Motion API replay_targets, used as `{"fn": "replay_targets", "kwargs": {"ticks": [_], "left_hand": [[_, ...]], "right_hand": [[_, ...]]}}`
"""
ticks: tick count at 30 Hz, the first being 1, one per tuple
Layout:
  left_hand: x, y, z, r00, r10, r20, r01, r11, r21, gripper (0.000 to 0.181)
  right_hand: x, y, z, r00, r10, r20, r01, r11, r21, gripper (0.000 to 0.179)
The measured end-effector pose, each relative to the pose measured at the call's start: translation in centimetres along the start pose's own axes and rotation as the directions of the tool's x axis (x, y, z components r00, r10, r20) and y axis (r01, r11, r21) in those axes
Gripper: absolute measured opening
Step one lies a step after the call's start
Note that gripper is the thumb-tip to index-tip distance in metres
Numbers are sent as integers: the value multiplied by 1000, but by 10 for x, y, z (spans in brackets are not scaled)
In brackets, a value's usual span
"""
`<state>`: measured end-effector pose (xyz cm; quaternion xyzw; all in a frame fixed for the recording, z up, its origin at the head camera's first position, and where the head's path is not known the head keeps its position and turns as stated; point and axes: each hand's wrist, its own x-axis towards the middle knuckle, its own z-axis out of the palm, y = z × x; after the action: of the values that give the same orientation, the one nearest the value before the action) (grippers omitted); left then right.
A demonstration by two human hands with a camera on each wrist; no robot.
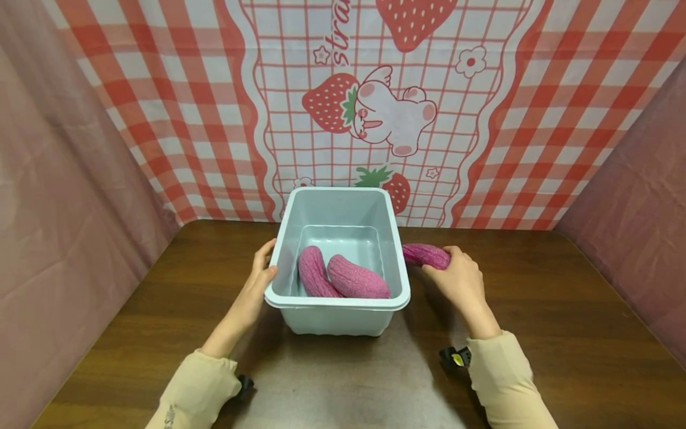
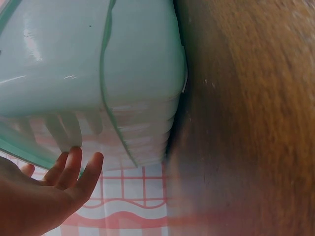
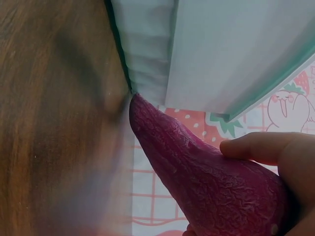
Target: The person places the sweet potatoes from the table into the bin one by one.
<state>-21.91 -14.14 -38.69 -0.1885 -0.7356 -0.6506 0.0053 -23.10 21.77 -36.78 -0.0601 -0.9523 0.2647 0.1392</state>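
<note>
A pale blue-green plastic bin (image 1: 334, 322) stands on the wooden table. Two pink, wrinkled sweet potatoes lie in it: a curved one (image 1: 313, 271) at the left and a thicker one (image 1: 358, 279) at the right. My left hand (image 1: 256, 288) is at the bin's left side, thumb by the rim and relaxed fingers (image 2: 74, 169) along the outer wall. Just right of the bin, my right hand (image 1: 460, 280) grips a darker purple sweet potato (image 1: 426, 255) by its thick end. Its narrow tip points toward the bin's lower side in the right wrist view.
The brown wooden tabletop (image 1: 563, 310) extends on both sides of the bin. Behind it hangs a red-and-white checked cloth (image 1: 203, 119) with strawberry prints. Pink curtains (image 1: 69, 179) close off the sides. Black camera mounts (image 1: 454, 358) sit at the wrists.
</note>
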Motion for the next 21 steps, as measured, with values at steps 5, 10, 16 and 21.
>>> {"fn": "replay_targets", "kwargs": {"ticks": [5,10,16,21], "left_hand": [[0,1,0,1000,-1,-3,1,1000,-1,55],[0,1,0,1000,6,-4,-6,1000,8,55],[0,2,0,1000,6,-3,-6,1000,10,56],[0,1,0,1000,7,-4,-7,1000,14,55]], "right_hand": [[0,0,-1,1000,-8,-15,8,1000,24,59],[-1,-1,-2,1000,-1,-28,2,999,43,59],[-1,-3,-3,998,12,-59,-9,998,57,59],[-1,-3,-4,997,16,-73,-11,998,67,58]]}}
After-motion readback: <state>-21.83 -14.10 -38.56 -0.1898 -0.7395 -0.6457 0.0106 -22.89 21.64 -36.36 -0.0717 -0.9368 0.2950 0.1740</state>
